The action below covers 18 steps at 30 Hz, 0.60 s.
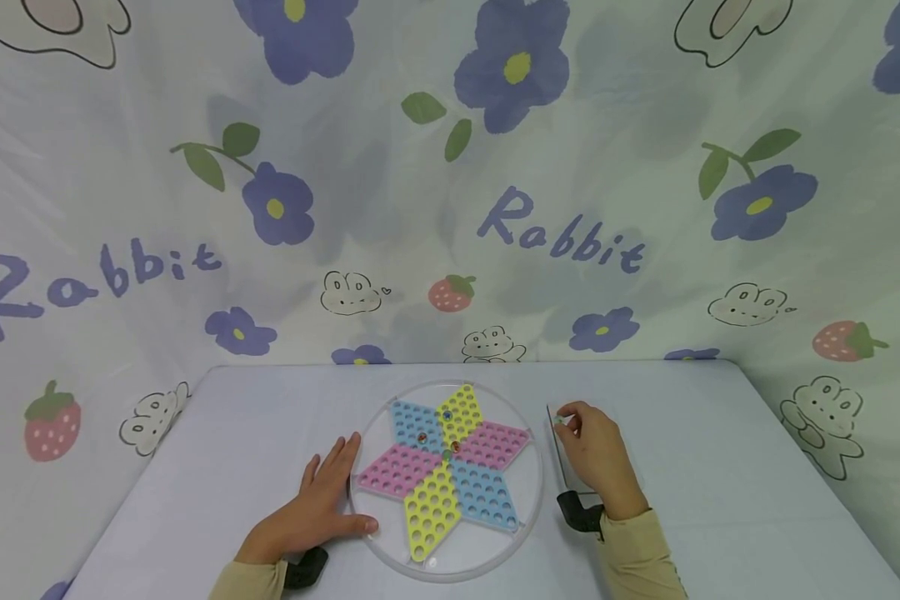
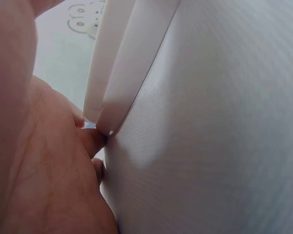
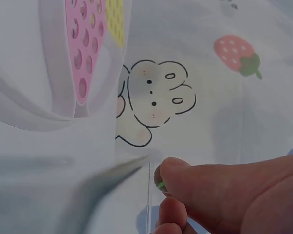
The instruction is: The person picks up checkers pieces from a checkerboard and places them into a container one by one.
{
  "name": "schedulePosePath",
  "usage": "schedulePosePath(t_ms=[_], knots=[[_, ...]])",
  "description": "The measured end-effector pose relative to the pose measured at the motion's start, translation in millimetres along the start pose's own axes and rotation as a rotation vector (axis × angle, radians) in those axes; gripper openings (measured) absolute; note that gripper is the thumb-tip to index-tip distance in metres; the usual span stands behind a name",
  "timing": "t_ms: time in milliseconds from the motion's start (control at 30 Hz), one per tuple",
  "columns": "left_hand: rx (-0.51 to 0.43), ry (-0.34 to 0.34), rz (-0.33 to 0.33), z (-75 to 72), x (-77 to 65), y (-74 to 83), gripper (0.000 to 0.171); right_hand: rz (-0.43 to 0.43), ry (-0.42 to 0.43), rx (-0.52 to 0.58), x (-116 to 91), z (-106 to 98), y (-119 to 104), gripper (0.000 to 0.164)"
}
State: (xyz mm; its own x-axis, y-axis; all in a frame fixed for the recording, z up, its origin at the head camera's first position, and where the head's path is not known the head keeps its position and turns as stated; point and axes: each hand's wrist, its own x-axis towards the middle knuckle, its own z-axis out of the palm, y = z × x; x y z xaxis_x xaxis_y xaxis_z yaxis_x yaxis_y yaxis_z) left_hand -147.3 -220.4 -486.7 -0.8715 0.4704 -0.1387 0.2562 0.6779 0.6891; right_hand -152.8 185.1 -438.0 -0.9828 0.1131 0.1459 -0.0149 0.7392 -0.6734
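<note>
A round Chinese checkers board lies on the table, its star made of blue, pink and yellow sections. Several marbles sit in its holes, among them a blue one and a red one. My left hand lies along the board's left side, fingers and thumb extended; in the left wrist view its fingers touch the white rim. To the right of the board, my right hand pinches a glass marble with green in it between thumb and fingers, above a clear flat container.
The white-covered table ends at the back against a hanging cloth printed with flowers, rabbits and strawberries. Dark wrist cameras sit below the left hand and beside the right wrist.
</note>
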Motion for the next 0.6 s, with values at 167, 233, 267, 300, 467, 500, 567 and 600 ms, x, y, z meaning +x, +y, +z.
schedulePosePath(t_ms=[167,233,267,300,467,500,567,600], knots=[[0.004,0.000,0.005,0.0,-0.1,-0.3,0.126,0.002,-0.016,-0.011,-0.1,0.3,0.5,0.017],[0.006,-0.002,0.004,0.0,-0.1,-0.1,0.125,0.007,-0.023,-0.016,-0.2,0.4,0.7,0.017],[0.007,-0.002,0.003,0.0,-0.2,0.0,0.125,0.009,-0.026,-0.019,-0.1,0.5,0.8,0.017],[0.006,-0.004,0.001,0.0,-0.2,0.2,0.125,0.012,-0.030,-0.021,-0.1,0.6,0.9,0.017],[0.020,-0.005,-0.004,0.1,-0.3,1.1,0.126,0.009,-0.034,-0.033,-0.1,1.1,2.0,0.017],[0.022,-0.004,-0.003,0.1,-0.4,1.2,0.126,0.010,-0.036,-0.036,-0.2,1.1,2.2,0.017],[0.027,-0.002,-0.002,0.1,-0.4,1.4,0.126,0.011,-0.037,-0.046,-0.4,1.2,2.8,0.017],[0.028,-0.001,-0.003,0.1,-0.5,1.5,0.126,0.012,-0.039,-0.050,-0.5,0.9,2.6,0.017]])
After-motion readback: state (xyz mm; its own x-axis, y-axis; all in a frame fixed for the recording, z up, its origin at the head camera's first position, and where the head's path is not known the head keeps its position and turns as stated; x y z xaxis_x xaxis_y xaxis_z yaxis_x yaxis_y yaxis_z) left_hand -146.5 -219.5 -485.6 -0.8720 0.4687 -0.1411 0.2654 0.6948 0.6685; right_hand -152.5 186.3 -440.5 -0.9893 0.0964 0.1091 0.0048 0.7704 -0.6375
